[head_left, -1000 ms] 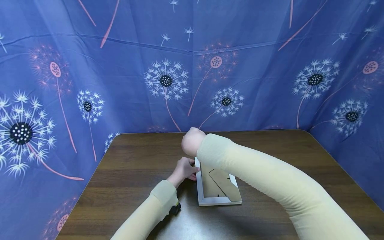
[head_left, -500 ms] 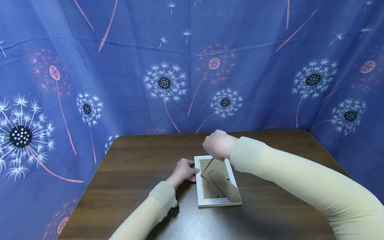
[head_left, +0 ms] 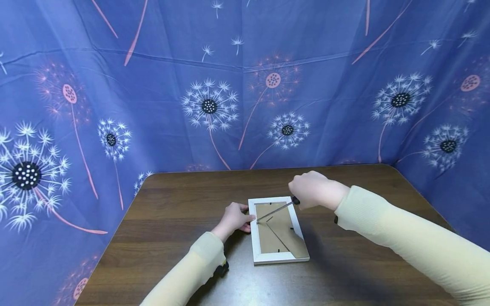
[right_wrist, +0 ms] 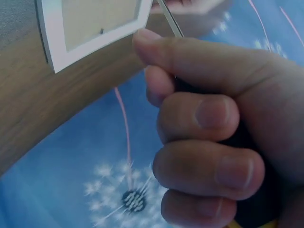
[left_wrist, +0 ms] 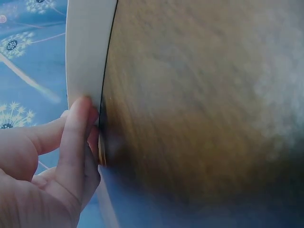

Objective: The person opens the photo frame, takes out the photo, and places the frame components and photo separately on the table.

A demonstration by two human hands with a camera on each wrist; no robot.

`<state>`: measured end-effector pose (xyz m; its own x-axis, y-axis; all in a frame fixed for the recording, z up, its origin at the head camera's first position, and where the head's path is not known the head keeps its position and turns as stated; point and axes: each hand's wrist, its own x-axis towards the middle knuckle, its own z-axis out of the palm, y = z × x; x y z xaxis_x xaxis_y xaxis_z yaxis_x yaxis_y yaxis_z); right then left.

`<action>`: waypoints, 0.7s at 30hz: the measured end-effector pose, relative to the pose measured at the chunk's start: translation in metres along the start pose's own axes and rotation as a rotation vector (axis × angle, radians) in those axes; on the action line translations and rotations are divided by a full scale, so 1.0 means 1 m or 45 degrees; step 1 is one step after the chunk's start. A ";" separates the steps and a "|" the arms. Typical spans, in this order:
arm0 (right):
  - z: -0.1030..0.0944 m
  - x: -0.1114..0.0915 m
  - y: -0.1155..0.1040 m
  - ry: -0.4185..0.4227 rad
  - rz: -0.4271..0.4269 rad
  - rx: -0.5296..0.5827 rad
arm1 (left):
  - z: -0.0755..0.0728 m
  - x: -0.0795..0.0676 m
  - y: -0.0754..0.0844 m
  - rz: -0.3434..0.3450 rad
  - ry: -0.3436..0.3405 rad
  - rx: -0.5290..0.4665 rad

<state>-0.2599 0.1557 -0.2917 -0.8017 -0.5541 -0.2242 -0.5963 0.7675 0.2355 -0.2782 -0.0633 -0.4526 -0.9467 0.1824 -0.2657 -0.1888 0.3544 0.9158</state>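
A white picture frame (head_left: 256,244) lies on the table with its brown backing board (head_left: 269,240) facing up. Small dark tabs show along the board's edges, and a brown stand flap (head_left: 300,246) overlaps the lower right corner. My left hand (head_left: 234,216) grips the frame's left side, thumb on top; in the left wrist view its fingers pinch the white edge. The right hand (head_left: 311,189) holds a screwdriver (head_left: 275,211) by its black handle, fingers wrapped round it in the right wrist view. Its metal shaft slants low across the board, the tip at the left inner edge beside my left thumb.
The dark wooden table (head_left: 183,199) runs back to a blue cloth (head_left: 160,106) printed with dandelions, which hangs behind and at both sides. A small black and yellow object (head_left: 222,268) shows under the left sleeve.
The right hand has swung from above the frame's far left to beyond its right side, tilting the screwdriver from steep to low, tip at the left edge. Left hand and frame stay put.
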 end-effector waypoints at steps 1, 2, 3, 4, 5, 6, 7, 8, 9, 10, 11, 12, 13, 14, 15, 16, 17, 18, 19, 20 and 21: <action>0.002 -0.002 0.005 -0.002 0.017 0.048 | 0.000 0.000 0.000 0.002 0.000 0.000; 0.004 -0.005 0.010 -0.005 0.035 0.100 | 0.001 0.001 -0.001 0.010 -0.002 -0.002; 0.007 -0.007 0.015 -0.007 0.054 0.152 | 0.001 0.001 -0.001 0.012 0.000 -0.006; 0.010 -0.009 0.020 -0.001 0.070 0.202 | 0.001 0.002 -0.002 0.020 0.001 -0.012; 0.014 -0.011 0.024 0.014 0.083 0.244 | 0.001 0.002 -0.003 0.027 0.000 -0.021; 0.019 -0.013 0.027 0.037 0.098 0.276 | 0.001 0.003 -0.004 0.037 -0.001 -0.029; 0.025 -0.014 0.030 0.063 0.119 0.309 | 0.001 0.003 -0.005 0.048 -0.003 -0.036; 0.032 -0.015 0.032 0.091 0.148 0.342 | 0.001 0.004 -0.005 0.056 -0.005 -0.038; 0.042 -0.015 0.033 0.128 0.182 0.376 | 0.000 0.004 -0.006 0.058 -0.005 -0.037; 0.051 -0.015 0.034 0.169 0.218 0.417 | 0.000 0.004 -0.006 0.063 -0.006 -0.027; 0.060 -0.015 0.034 0.212 0.253 0.463 | 0.000 0.004 -0.006 0.067 -0.009 -0.016; 0.070 -0.014 0.033 0.259 0.293 0.507 | -0.001 0.004 -0.006 0.070 -0.011 -0.006; 0.080 -0.013 0.033 0.302 0.337 0.556 | 0.000 0.004 -0.005 0.070 -0.014 0.002; 0.090 -0.013 0.032 0.343 0.378 0.607 | 0.000 0.003 -0.004 0.069 -0.018 0.014; 0.099 -0.012 0.031 0.380 0.413 0.662 | 0.000 0.003 -0.004 0.072 -0.021 0.027; 0.107 -0.011 0.029 0.418 0.445 0.715 | 0.000 0.002 -0.003 0.075 -0.025 0.040; 0.115 -0.010 0.028 0.457 0.473 0.767 | 0.000 0.002 -0.003 0.074 -0.029 0.046; 0.122 -0.009 0.027 0.493 0.496 0.817 | 0.000 0.001 -0.003 0.072 -0.031 0.056; 0.128 -0.009 0.025 0.522 0.513 0.868 | 0.000 0.000 -0.002 0.072 -0.035 0.070; 0.134 -0.008 0.023 0.553 0.528 0.917 | -0.001 -0.002 -0.002 0.075 -0.041 0.085; 0.138 -0.008 0.021 0.575 0.540 0.969 | -0.001 -0.004 -0.002 0.076 -0.045 0.095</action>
<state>-0.2607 0.2208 -0.4159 -0.9783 -0.1339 0.1583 -0.1960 0.8464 -0.4951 -0.2746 -0.0653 -0.4530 -0.9455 0.2371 -0.2230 -0.1112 0.4087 0.9059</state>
